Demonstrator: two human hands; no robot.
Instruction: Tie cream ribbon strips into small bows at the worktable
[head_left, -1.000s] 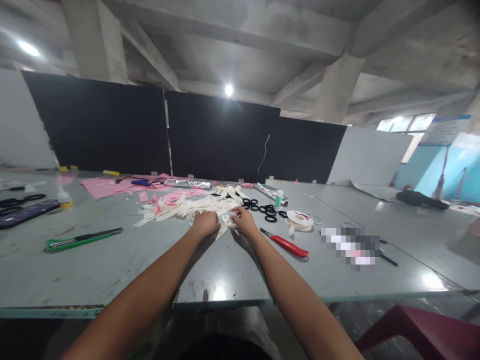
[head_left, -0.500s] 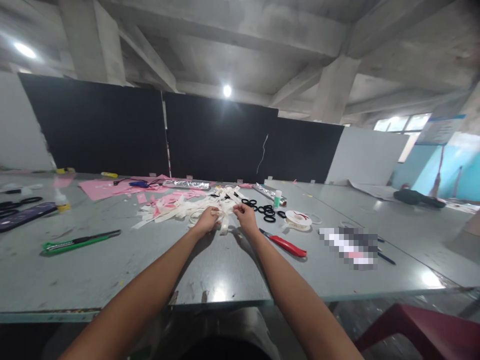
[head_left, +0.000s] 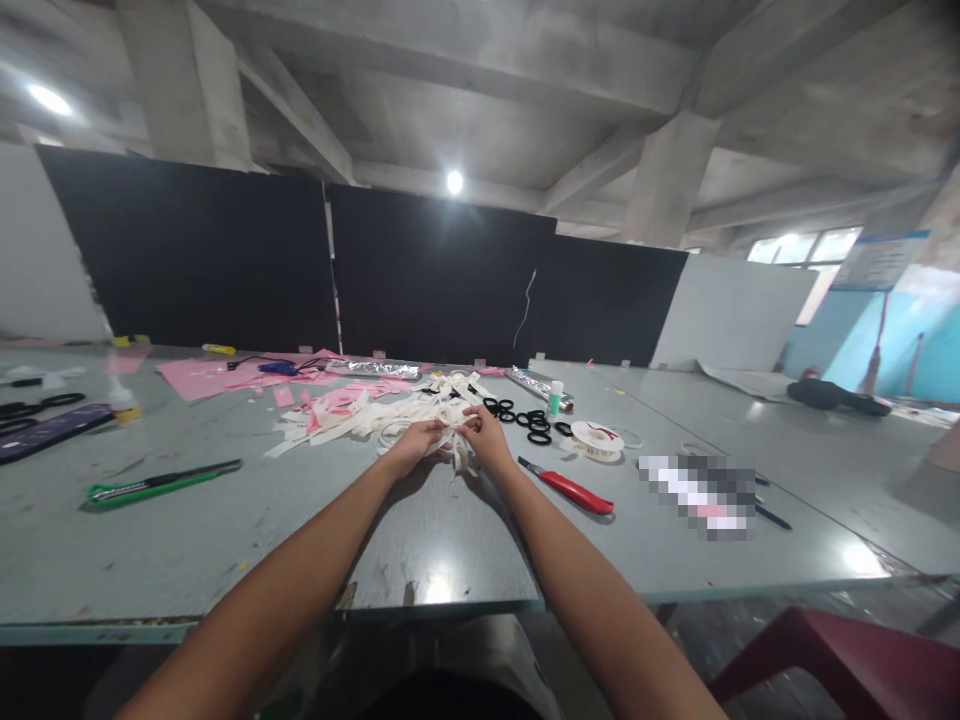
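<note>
Your two hands have drawn closer together than a moment ago: your left hand (head_left: 415,443) and right hand (head_left: 482,437) now nearly touch, both pinching the same short piece of cream-white ribbon (head_left: 454,452), which has come up off the grey worktop (head_left: 225,520) and hangs between your fingertips with a loose tail below. Half a second back the strip sat lower, with a gap between your hands; now each grip is narrow and closed on the ribbon, so you seem to be folding or gathering it.

Just beyond your hands lies the heap of cream and pink ribbon offcuts (head_left: 360,412), close enough to catch the dangling tail. To your right sit a cluster of black rings (head_left: 529,420), a small green-capped bottle (head_left: 554,399) and a white ribbon spool (head_left: 597,439). The red-handled utility knife (head_left: 568,486) lies near your right forearm; mind it. A green utility knife (head_left: 154,482) lies well apart on the left.
</note>
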